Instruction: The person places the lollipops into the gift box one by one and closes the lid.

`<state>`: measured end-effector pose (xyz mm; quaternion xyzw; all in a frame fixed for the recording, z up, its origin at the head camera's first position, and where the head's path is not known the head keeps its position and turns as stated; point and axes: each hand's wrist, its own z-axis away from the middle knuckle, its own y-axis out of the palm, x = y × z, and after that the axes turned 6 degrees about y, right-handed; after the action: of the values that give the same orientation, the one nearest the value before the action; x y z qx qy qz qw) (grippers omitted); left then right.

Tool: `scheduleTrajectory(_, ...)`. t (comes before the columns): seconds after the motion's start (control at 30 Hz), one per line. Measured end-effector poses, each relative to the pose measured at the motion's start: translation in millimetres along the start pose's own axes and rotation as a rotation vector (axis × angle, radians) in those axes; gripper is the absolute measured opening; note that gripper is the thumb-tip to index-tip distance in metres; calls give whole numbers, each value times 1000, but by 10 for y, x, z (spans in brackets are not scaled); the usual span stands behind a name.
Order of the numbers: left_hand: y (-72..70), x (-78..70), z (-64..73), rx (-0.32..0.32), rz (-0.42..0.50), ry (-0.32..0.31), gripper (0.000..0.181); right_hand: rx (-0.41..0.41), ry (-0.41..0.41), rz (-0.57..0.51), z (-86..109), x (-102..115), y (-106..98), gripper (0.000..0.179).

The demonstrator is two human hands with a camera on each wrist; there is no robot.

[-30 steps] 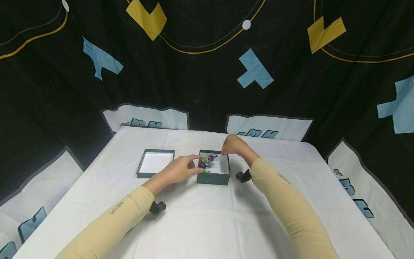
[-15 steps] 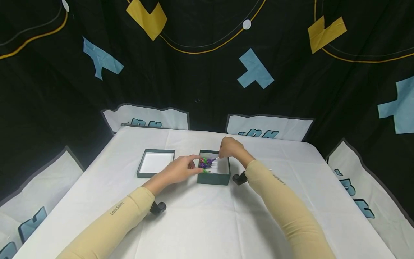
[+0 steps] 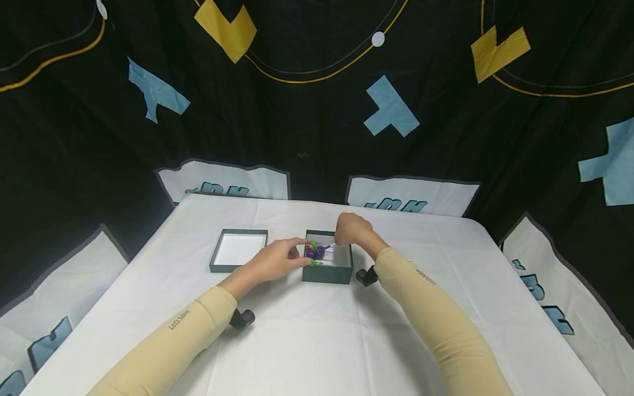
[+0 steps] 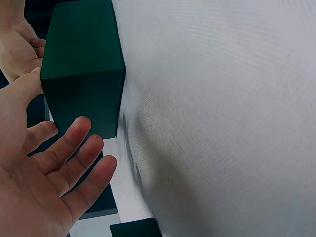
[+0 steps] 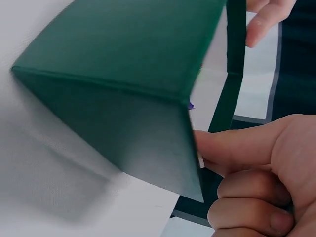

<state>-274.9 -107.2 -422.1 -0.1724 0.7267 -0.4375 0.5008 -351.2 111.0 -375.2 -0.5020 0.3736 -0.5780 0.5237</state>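
A dark green box (image 3: 327, 275) stands uncovered on the table. Inside, at its left end, lie several small wrapped lollipops (image 3: 312, 251) in purple, red and green with white sticks. My left hand (image 3: 274, 259) spans the box's left end, thumb at the near corner and index finger at the far one. Its other fingers spread loosely beside the wall in the left wrist view. Over the box's right side, my right hand (image 3: 353, 229) pinches the white stick of a purple lollipop (image 3: 323, 248) between thumb and index finger. In the right wrist view the box wall hides most of the lollipops.
Left of the box lies its shallow lid (image 3: 239, 248), white inside with a dark green rim. A white cloth covers the table (image 3: 297, 341). A small white stick (image 3: 412, 260) shows beside the right sleeve. Behind the table hangs a black curtain (image 3: 307, 121).
My right hand has shifted left and slightly down, bringing the purple lollipop's head in among the others. My left hand has kept its place at the box.
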Motion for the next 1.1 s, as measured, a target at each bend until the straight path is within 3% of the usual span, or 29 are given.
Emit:
scheduleTrajectory(0.43, -10, -4, -1, 3, 6, 6, 63, -24, -32, 205, 89, 88, 71, 21)
scheduleTrajectory(0.73, -3, 9, -5, 1, 3, 19, 63, -61, -106, 404, 128, 186, 170, 29)
scheduleTrajectory(1.1, 9, 25, 3, 0, 11, 19, 63, -43, -126, 516, 100, 260, 285, 33)
